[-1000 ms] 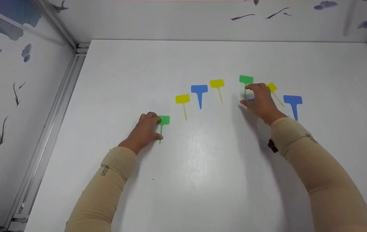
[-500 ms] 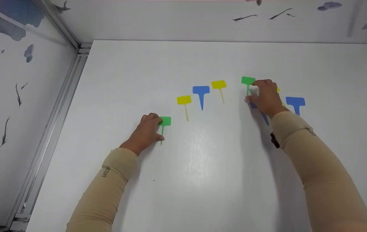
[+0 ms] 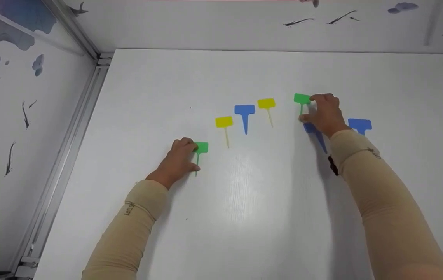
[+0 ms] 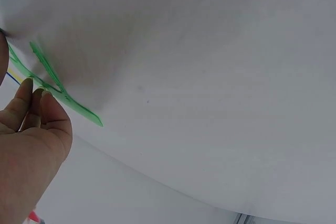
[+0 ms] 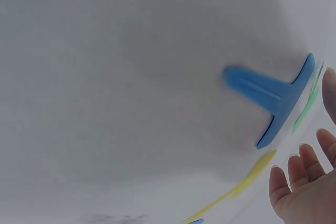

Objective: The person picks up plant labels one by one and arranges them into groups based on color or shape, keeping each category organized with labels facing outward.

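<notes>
In the head view my left hand (image 3: 175, 159) touches the left edge of a green T-shaped plant label (image 3: 202, 147), thumb by its thin stem. Its fingertips meet the green head in the left wrist view. Over to the right, my right hand (image 3: 327, 114) is beside another green plant label (image 3: 302, 99), fingertips at its head and thumb near the stem's end. Partly below that hand lies a blue plant label (image 3: 316, 136). A yellow plant label (image 5: 252, 174) shows in the right wrist view; my hand hides it from the head camera.
Between the hands lie a yellow label (image 3: 224, 121), a blue label (image 3: 244, 111) and another yellow label (image 3: 266, 103). One more blue label (image 3: 360, 124), partly covered by my sleeve, lies far right. Patterned walls (image 3: 206, 27) border the white table (image 3: 225, 233).
My right hand has shifted up and right, uncovering the green label's stem and more of the blue label, while covering the yellow one. The left hand stays by its green label.
</notes>
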Demonstrator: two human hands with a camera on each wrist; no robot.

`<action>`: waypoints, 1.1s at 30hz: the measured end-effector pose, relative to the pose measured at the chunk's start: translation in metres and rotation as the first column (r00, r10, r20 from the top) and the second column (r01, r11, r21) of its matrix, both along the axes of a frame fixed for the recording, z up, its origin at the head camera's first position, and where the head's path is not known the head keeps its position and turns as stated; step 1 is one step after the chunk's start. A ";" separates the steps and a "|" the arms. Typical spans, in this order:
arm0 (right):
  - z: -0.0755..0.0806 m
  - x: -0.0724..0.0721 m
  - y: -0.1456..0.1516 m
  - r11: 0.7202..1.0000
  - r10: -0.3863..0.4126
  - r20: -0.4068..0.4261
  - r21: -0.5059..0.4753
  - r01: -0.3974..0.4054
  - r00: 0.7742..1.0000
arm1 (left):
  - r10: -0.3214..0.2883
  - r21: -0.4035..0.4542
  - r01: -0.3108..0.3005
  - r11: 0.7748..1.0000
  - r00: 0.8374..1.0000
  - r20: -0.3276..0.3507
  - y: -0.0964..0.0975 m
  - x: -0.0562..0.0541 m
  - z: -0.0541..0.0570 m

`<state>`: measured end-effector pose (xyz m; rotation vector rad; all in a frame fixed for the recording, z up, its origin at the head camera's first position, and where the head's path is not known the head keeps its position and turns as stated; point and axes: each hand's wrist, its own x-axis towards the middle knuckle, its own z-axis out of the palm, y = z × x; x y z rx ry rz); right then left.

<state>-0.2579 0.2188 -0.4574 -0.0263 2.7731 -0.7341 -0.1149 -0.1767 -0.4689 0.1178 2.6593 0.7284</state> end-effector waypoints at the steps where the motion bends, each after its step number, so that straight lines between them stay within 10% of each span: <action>1: 0.000 -0.001 0.000 1.000 0.006 -0.009 -0.001 -0.006 1.000 | -0.004 0.005 0.004 1.000 1.000 0.000 0.000 0.000 0.001; 33: 0.009 -0.025 -0.001 0.990 0.080 0.118 0.103 -0.092 0.990 | 0.010 -0.007 -0.010 1.000 1.000 -0.006 -0.001 0.002 0.000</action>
